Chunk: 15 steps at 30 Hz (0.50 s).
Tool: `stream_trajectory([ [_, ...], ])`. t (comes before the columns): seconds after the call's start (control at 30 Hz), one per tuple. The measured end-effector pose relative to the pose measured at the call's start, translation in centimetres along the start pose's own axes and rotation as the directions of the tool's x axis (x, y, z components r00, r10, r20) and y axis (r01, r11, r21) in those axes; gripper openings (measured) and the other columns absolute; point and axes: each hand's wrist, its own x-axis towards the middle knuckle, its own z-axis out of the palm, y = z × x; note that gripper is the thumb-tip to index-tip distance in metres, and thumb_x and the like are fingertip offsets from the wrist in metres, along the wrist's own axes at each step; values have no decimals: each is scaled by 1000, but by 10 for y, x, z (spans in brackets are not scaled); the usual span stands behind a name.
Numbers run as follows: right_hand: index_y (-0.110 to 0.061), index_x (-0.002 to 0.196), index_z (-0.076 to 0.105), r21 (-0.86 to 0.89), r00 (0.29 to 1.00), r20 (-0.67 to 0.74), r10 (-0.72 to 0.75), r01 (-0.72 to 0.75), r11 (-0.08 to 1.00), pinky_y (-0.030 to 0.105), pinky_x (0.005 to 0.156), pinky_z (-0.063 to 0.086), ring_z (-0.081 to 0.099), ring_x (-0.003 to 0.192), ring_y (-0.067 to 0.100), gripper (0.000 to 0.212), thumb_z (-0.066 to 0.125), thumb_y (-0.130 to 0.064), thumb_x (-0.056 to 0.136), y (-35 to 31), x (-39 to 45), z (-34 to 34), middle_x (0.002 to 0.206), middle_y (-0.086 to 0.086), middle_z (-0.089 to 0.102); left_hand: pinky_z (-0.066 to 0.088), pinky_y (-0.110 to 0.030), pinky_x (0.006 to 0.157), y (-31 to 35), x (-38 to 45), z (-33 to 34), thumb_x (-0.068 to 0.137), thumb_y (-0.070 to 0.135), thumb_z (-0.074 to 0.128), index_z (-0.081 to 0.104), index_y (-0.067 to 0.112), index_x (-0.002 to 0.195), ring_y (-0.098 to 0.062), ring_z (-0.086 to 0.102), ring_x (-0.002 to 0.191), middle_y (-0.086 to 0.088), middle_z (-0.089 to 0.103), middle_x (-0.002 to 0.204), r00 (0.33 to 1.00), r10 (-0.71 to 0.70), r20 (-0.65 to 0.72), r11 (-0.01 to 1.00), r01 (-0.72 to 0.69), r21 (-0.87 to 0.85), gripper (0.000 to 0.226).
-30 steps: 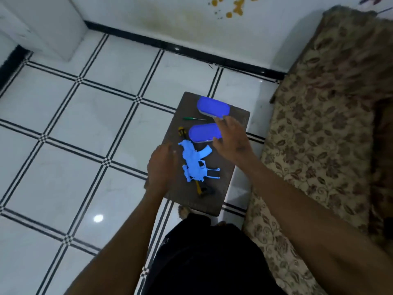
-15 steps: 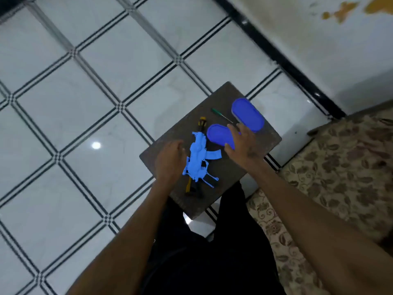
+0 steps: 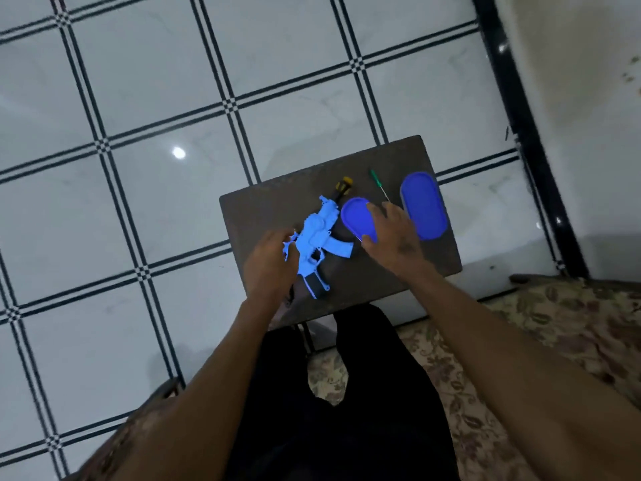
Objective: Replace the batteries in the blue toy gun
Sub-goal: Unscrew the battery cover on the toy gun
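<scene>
The blue toy gun [image 3: 317, 243] lies mid-frame on the dark worktop [image 3: 263, 210]; the left hand [image 3: 272, 263] touches its lower-left side with relaxed fingers; the right hand [image 3: 393, 237] rests loose-fingered on a blue oval lid [image 3: 357, 222]; a second oval [image 3: 423, 204] and a green screwdriver [image 3: 378, 184] lie upper right.

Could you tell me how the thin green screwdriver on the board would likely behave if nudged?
The green screwdriver looks slim and round, so it would probably roll on the flat board. It also seems light, likely skidding easily.
</scene>
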Motion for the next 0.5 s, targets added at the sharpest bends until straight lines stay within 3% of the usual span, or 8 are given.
stream_trajectory([
  [0.2, -15, 152, 23, -128, 999, 5, -37, 37, 991, 43, 115, 20, 22, 144, 35, 69, 53, -35, 93, -20, -10, 14, 157, 19, 21, 41, -28, 76, -38, -9, 4, 90, 22, 55, 64, 20, 115, -21, 60, 102, 1, 63, 116, 999, 27, -20, 996, -29, -90, 26],
  [0.33, -17, 153, 19, -129, 1000, -14, -12, 10, 992, 45, 115, 21, 19, 145, 36, 71, 53, -37, 94, -31, -8, 17, 158, 19, 19, 36, -25, 76, -52, -8, 4, 91, 22, 54, 63, 19, 118, -22, 59, 104, 0, 62, 118, 997, 81, 20, 993, -79, -82, 28],
  [0.5, -17, 153, 21, -164, 996, -20, -83, 78, 983, 45, 116, 18, 18, 145, 35, 69, 52, -37, 94, -25, 15, 32, 157, 17, 21, 35, -22, 78, -58, -3, 24, 92, 21, 55, 63, 19, 119, -20, 59, 106, 0, 62, 118, 996, 74, 39, 990, -69, -120, 28],
])
